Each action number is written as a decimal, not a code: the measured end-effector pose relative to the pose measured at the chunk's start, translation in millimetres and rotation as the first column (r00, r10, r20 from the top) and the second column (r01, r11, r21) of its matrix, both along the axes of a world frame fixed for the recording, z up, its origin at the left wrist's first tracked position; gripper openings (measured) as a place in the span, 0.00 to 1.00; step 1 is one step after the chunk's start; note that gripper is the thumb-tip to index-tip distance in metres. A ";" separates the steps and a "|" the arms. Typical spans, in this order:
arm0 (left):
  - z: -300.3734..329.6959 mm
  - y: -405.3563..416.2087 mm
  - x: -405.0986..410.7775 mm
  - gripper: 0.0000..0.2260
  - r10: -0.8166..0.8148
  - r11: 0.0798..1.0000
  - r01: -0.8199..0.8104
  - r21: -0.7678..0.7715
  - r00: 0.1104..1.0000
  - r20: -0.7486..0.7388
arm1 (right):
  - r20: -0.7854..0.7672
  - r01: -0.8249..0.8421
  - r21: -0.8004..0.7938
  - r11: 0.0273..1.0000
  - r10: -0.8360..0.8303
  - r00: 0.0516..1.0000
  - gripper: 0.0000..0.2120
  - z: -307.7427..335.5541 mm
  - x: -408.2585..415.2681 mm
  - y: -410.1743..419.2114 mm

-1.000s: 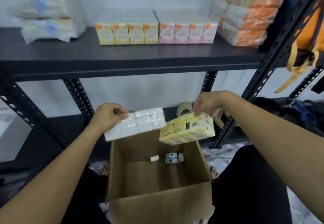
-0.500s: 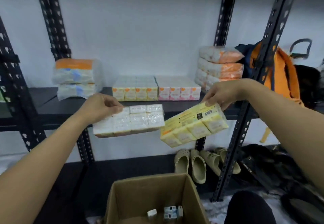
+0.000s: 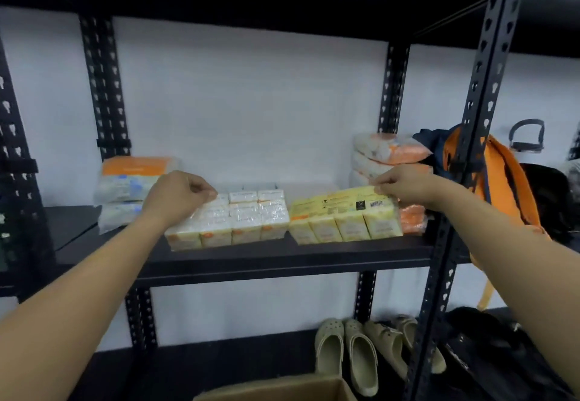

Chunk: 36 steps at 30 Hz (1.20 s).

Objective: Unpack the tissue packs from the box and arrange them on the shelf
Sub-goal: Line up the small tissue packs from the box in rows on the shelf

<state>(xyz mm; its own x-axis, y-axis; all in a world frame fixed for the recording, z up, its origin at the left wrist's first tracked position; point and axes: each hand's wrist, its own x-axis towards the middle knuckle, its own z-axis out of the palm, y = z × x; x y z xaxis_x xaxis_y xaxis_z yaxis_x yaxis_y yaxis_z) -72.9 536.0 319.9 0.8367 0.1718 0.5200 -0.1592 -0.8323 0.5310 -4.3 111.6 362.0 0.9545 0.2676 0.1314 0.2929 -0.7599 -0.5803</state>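
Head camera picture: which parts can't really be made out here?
- Cardboard box: cut off by the bottom edge, inside unseen.
- Print on the yellow pack: too small and blurred.
- Packs behind the white pack: mostly hidden by it and the left hand.

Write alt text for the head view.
Two hands set tissue bundles on a black shelf: the left hand grips a white bundle, the right hand pinches a yellow bundle. Beige clogs sit below.

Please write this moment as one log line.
phase: placing | left hand: holds white tissue pack | right hand: pinches yellow tissue pack | shelf: both packs over it
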 end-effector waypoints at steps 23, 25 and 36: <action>-62.7 -19.7 88.2 0.11 0.001 0.976 0.009 0.219 0.999 -0.043 | 0.101 0.007 -0.173 0.985 0.010 0.995 0.16 -91.1 93.4 56.6; -68.2 -28.2 89.1 0.12 -0.026 0.978 0.038 0.206 0.998 -0.060 | 0.102 -0.017 -0.182 0.983 0.036 0.994 0.19 -92.2 90.9 70.9; -84.8 -30.1 93.6 0.11 0.066 0.977 -0.063 0.204 0.998 -0.008 | -0.189 -0.198 -0.365 0.910 0.136 0.973 0.41 -68.1 100.3 80.7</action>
<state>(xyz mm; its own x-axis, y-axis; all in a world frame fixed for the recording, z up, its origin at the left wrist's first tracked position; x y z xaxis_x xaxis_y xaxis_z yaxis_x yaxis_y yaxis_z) 20.7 505.9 235.1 0.8349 0.1173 0.5378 -0.0955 -0.9313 0.3515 96.0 192.3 293.8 0.8913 0.4252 -0.1577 0.3649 -0.8789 -0.3073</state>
